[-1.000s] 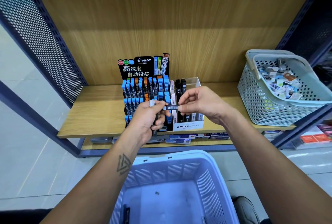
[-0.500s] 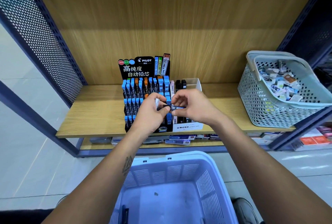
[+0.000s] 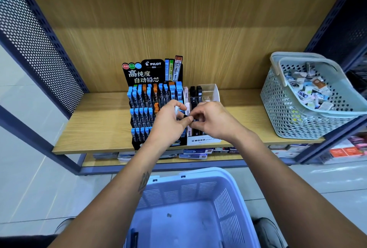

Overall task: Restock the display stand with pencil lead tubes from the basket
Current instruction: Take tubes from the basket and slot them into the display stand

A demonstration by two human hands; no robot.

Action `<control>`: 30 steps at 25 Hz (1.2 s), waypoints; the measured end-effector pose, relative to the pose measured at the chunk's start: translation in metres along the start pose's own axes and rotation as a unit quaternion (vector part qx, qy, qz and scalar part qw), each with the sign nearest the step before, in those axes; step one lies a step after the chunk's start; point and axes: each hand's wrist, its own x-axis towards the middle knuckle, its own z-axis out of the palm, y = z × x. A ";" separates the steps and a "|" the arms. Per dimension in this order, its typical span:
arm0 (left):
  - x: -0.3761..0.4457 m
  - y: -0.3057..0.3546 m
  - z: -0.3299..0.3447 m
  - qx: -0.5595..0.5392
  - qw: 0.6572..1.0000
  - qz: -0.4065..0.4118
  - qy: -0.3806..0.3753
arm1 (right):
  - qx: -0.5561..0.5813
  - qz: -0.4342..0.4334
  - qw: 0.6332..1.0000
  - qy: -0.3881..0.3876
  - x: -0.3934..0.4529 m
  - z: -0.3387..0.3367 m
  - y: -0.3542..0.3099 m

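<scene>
A black pencil lead tube [image 3: 188,118] sits pinched between our left hand [image 3: 168,121] and right hand [image 3: 211,120]. We hold it over the display stand [image 3: 153,96], likely to slot it in.

I see both hands meeting before the display stand [image 3: 153,96]: left hand [image 3: 168,122] and right hand [image 3: 210,121] pinch a dark lead tube [image 3: 188,117]; blue basket [image 3: 190,186] at six o'clock.

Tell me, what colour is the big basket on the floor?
The floor basket is light blue, seen in the head view.
</scene>
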 end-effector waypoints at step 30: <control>0.001 -0.017 -0.009 -0.188 0.972 -0.125 -0.064 | -0.070 0.037 0.978 0.194 0.073 -0.020 0.030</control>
